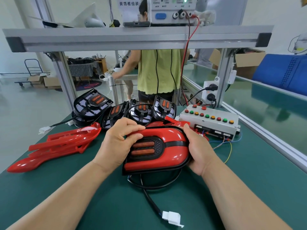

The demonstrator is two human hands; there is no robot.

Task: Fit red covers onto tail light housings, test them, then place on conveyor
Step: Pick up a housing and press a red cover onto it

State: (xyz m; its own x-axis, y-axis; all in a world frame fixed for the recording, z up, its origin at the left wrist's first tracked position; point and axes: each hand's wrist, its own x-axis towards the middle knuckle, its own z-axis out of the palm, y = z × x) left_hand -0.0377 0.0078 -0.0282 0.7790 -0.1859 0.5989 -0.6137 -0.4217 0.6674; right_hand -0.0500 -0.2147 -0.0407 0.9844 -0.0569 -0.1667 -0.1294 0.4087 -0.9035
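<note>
I hold a tail light point(159, 150) over the green bench, its glossy red cover seated on the black housing with two orange strips showing. My left hand point(119, 143) grips its upper left edge, fingers curled over the cover. My right hand point(199, 150) grips the rounded right end. Its black cable loops below and ends in a white connector point(172, 217) lying on the mat. Several bare black housings point(129, 110) lean in a row behind. Loose red covers point(54, 146) lie at the left.
A white test box point(211, 123) with coloured buttons and loose wires stands at the right. The green conveyor point(265, 100) runs along the right behind an aluminium rail. A power supply point(172, 10) sits on the overhead shelf. A person in a green top stands behind the bench.
</note>
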